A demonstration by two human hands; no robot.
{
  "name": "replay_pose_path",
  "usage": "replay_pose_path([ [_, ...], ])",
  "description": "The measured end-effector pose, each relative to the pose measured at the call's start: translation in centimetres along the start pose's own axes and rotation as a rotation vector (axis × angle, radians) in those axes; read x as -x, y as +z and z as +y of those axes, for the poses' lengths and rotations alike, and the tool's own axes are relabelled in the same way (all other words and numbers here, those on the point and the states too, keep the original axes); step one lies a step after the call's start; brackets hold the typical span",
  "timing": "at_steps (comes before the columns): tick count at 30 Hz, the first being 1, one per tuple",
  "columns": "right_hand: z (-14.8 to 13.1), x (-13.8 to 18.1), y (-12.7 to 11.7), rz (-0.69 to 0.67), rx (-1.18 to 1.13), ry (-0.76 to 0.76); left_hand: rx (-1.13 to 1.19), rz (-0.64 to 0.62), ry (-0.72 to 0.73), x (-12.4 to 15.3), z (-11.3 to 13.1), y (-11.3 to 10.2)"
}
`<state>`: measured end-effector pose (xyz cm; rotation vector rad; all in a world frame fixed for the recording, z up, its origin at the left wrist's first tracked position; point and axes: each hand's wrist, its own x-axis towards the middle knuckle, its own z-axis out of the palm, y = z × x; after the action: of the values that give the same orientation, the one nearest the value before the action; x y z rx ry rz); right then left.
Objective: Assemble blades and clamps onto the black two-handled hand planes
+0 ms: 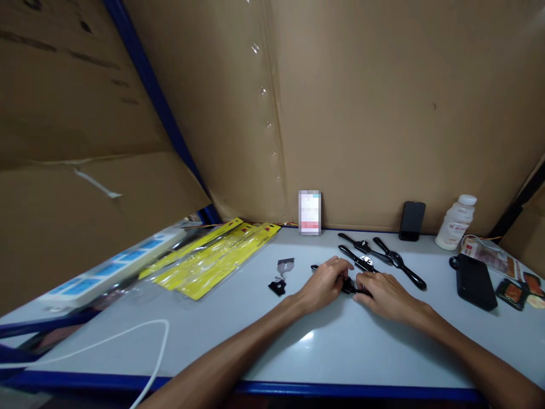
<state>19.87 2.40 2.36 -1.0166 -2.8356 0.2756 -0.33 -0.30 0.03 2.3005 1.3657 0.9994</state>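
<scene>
Just right of the table's middle, both my hands are closed on a black spokeshave (349,286). My left hand (326,284) grips its left side, and that handle's tip pokes out beyond the fingers. My right hand (385,294) wraps the other handle, thumb close to the centre. Much of the tool's middle is hidden by the fingers. Behind the hands lie more spokeshaves: one with a shiny plate (365,262), one farther back (363,245), and one slanting to the right (399,263). Left of my hands rest a flat metal blade (285,265), small metal bits (280,278) and a black cap piece (277,288).
Yellow-backed clear plastic sleeves (221,258) and a white power strip (114,270) lie left. A lit phone (309,213) and a dark phone (412,221) lean at the back. A white bottle (457,222), black case (474,282) and snack packets (511,293) stand right.
</scene>
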Motion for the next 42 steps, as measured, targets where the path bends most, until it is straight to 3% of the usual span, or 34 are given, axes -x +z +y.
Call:
replay_pose_path([
  [8,0.1,-0.1,0.0,0.010,-0.012,-0.001,-0.063,-0.050,0.065,0.1,0.6,-0.1],
  [16,0.1,-0.1,0.1,0.003,-0.008,0.008,0.021,0.025,-0.047,0.1,-0.4,0.2],
  [28,0.5,0.0,0.4,0.018,-0.026,-0.015,0.120,-0.038,-0.029,-0.1,0.8,-0.4],
  [35,0.3,0.0,0.1,0.004,0.000,-0.016,-0.020,0.062,-0.152,-0.1,-0.4,-0.3],
  [42,0.6,-0.1,0.5,0.023,-0.021,-0.039,0.118,-0.044,-0.042,-0.1,0.3,-0.2],
])
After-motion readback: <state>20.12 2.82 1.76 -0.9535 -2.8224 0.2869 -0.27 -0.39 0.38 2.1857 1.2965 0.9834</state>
